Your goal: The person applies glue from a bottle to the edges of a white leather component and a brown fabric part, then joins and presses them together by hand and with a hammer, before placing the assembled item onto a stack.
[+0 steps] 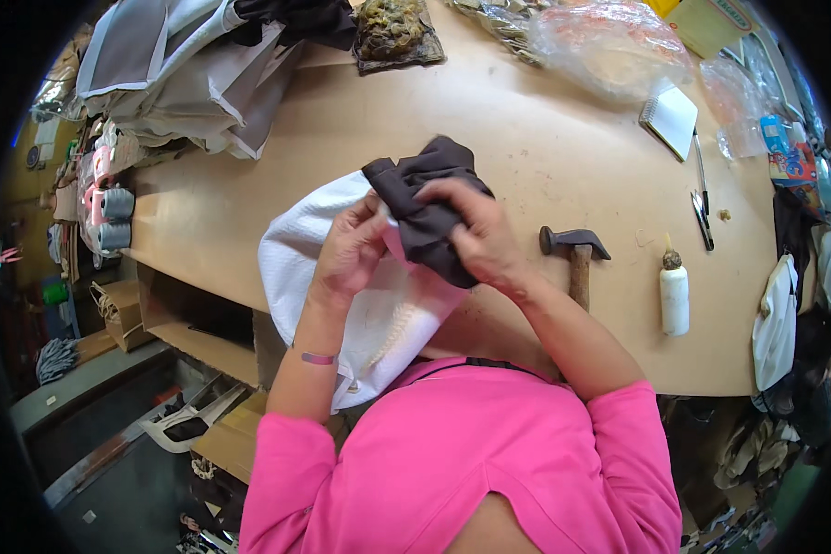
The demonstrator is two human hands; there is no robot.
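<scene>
Dark brown cloth is bunched up between my two hands above the table. White textured material hangs below and to the left of it, reaching down to my lap; whether the two are sewn together I cannot tell. My left hand is closed in a pinch at the left edge of the brown cloth, where a pale edge shows by the fingertips. My right hand is wrapped over the right side of the brown cloth, slightly blurred. Beyond my right forearm lies a hammer with a dark head and wooden handle.
A white glue bottle, small snips, and a spiral notepad lie to the right. Crumpled clear plastic sits at the back. Grey-and-white cut pieces are piled far left, near thread spools.
</scene>
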